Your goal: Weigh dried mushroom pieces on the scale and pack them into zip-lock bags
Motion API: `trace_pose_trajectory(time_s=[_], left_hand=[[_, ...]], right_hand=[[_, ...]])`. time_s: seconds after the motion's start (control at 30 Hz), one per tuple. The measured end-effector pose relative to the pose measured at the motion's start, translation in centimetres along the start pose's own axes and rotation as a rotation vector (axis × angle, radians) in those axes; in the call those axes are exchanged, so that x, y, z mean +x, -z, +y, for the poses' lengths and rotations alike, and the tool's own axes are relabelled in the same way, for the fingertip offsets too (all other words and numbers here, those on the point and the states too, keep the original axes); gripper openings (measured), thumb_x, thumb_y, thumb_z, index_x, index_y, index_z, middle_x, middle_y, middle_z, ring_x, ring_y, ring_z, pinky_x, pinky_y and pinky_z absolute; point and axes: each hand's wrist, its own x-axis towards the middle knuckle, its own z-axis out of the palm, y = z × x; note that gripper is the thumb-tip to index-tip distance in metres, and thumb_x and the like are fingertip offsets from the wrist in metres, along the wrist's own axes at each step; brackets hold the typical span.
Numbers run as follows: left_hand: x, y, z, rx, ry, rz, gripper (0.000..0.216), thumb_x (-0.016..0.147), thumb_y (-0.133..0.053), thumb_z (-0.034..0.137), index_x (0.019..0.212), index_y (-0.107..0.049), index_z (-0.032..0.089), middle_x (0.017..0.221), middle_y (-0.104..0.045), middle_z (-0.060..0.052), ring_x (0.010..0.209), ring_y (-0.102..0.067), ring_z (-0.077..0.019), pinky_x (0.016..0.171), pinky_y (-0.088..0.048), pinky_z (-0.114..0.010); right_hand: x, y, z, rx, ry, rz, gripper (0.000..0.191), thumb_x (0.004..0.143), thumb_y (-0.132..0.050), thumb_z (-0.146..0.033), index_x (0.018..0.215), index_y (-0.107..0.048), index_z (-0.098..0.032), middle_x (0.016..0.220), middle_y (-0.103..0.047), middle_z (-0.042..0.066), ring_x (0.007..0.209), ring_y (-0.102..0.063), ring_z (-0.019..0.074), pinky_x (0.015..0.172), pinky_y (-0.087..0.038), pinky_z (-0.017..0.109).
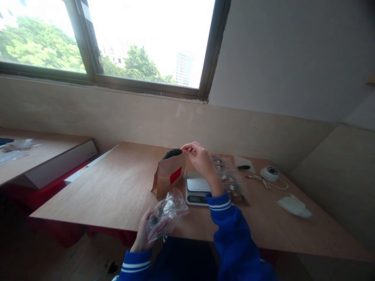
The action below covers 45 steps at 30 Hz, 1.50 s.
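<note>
My left hand [144,229] is closed on a clear zip bag [169,218] with a red seal line, close to the table's front edge. Something dark shows inside that bag, too blurred to name. A brown paper bag [169,174] with a red label stands upright behind it, its dark-lined mouth partly open. At the paper bag's upper right corner, my right hand [199,158] pinches the rim between thumb and fingers. Just right of the paper bag lies a kitchen scale [195,187] with a metal top and a dark display, partly covered by my right forearm.
Several zip bags [234,193] with small contents lie right of the scale. Beyond them are a green-handled tool [244,167] on white paper, a white dome camera [269,174] with cables, and a crumpled white plastic piece [294,205]. Another table [43,156] stands left.
</note>
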Motion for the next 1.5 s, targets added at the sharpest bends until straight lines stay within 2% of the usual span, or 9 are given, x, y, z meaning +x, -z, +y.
trace_pose_trajectory(time_s=[0.2, 0.33, 0.43, 0.53, 0.7, 0.8, 1.0, 1.23, 1.5], left_hand=[[0.0, 0.0, -0.1, -0.027, 0.013, 0.028, 0.010, 0.068, -0.059, 0.014, 0.076, -0.066, 0.014, 0.054, -0.064, -0.002, 0.050, -0.060, -0.0163, 0.052, -0.049, -0.027], [-0.1, -0.2, -0.1, -0.038, 0.023, 0.017, 0.015, 0.071, -0.059, 0.014, 0.084, -0.066, 0.013, 0.059, -0.066, -0.002, 0.054, -0.062, -0.0167, 0.060, -0.052, -0.029], [0.0, -0.7, -0.4, -0.028, -0.018, -0.036, 0.023, 0.074, -0.059, 0.014, 0.096, -0.066, 0.015, 0.075, -0.071, -0.004, 0.069, -0.067, -0.0177, 0.076, -0.052, -0.031], [0.1, -1.4, -1.0, 0.023, -0.061, -0.129, 0.033, 0.077, -0.060, 0.018, 0.110, -0.063, 0.016, 0.102, -0.071, -0.007, 0.093, -0.066, -0.0201, 0.088, -0.047, -0.031], [0.1, -2.4, -2.0, 0.126, -0.098, -0.243, 0.038, 0.083, -0.060, 0.026, 0.120, -0.059, 0.020, 0.119, -0.065, -0.007, 0.109, -0.059, -0.0210, 0.096, -0.041, -0.031], [0.3, -2.5, -2.6, 0.161, -0.095, -0.257, 0.038, 0.081, -0.063, 0.028, 0.118, -0.060, 0.022, 0.115, -0.066, -0.007, 0.103, -0.060, -0.0200, 0.091, -0.043, -0.031], [0.7, -2.5, -3.3, 0.246, -0.162, -0.134, 0.038, 0.070, -0.075, 0.032, 0.104, -0.064, 0.020, 0.097, -0.067, -0.004, 0.079, -0.061, -0.0142, 0.071, -0.046, -0.025], [0.8, -3.1, -3.0, 0.603, -0.404, -0.028, 0.038, 0.064, -0.077, 0.040, 0.091, -0.063, 0.016, 0.065, -0.059, 0.002, 0.054, -0.051, -0.0099, 0.046, -0.034, -0.020], [1.0, -3.0, -3.2, 0.633, -0.355, 0.005, 0.043, 0.063, -0.075, 0.049, 0.085, -0.068, 0.013, 0.059, -0.057, 0.002, 0.042, -0.038, -0.0054, 0.039, -0.024, -0.020]], right_hand=[[-0.7, -0.9, -0.6, -0.115, 0.003, 0.005, 0.019, 0.090, -0.052, -0.020, 0.098, -0.069, -0.023, 0.105, -0.066, 0.006, 0.103, -0.056, 0.0208, 0.095, -0.039, 0.037], [-5.7, -0.4, -1.8, 0.124, -0.134, 0.166, 0.024, 0.091, -0.044, -0.019, 0.102, -0.066, -0.021, 0.106, -0.061, 0.006, 0.102, -0.056, 0.0181, 0.090, -0.043, 0.031], [-10.3, -0.1, -2.4, 0.298, -0.343, 0.229, 0.018, 0.088, -0.047, -0.019, 0.093, -0.063, -0.022, 0.091, -0.061, 0.002, 0.084, -0.058, 0.0158, 0.079, -0.046, 0.029], [-14.3, -0.6, -2.7, 0.452, -0.482, 0.184, 0.015, 0.085, -0.047, -0.018, 0.079, -0.060, -0.022, 0.074, -0.057, -0.001, 0.071, -0.056, 0.0146, 0.069, -0.046, 0.026], [-17.0, -2.5, -2.4, 0.518, -0.565, 0.051, 0.014, 0.079, -0.049, -0.015, 0.070, -0.058, -0.021, 0.078, -0.060, 0.001, 0.080, -0.060, 0.0175, 0.078, -0.048, 0.029], [-17.2, -3.9, -1.9, 0.621, -0.662, 0.126, 0.008, 0.076, -0.056, -0.021, 0.075, -0.049, -0.023, 0.082, -0.063, 0.002, 0.082, -0.063, 0.0186, 0.079, -0.051, 0.032], [-17.6, -5.1, -0.9, 0.743, -0.738, 0.287, 0.032, 0.066, -0.075, -0.034, 0.080, -0.048, -0.024, 0.078, -0.063, 0.000, 0.073, -0.065, 0.0175, 0.069, -0.054, 0.029], [-17.8, -4.5, -1.0, 0.687, -0.686, 0.103, 0.029, 0.081, -0.061, -0.038, 0.102, -0.064, -0.019, 0.110, -0.066, 0.011, 0.102, -0.063, 0.0263, 0.090, -0.051, 0.040], [-19.0, -4.9, -0.8, 0.523, -0.568, -0.080, 0.047, 0.080, -0.059, -0.021, 0.127, -0.056, -0.025, 0.130, -0.057, 0.008, 0.126, -0.049, 0.0248, 0.109, -0.035, 0.045]])
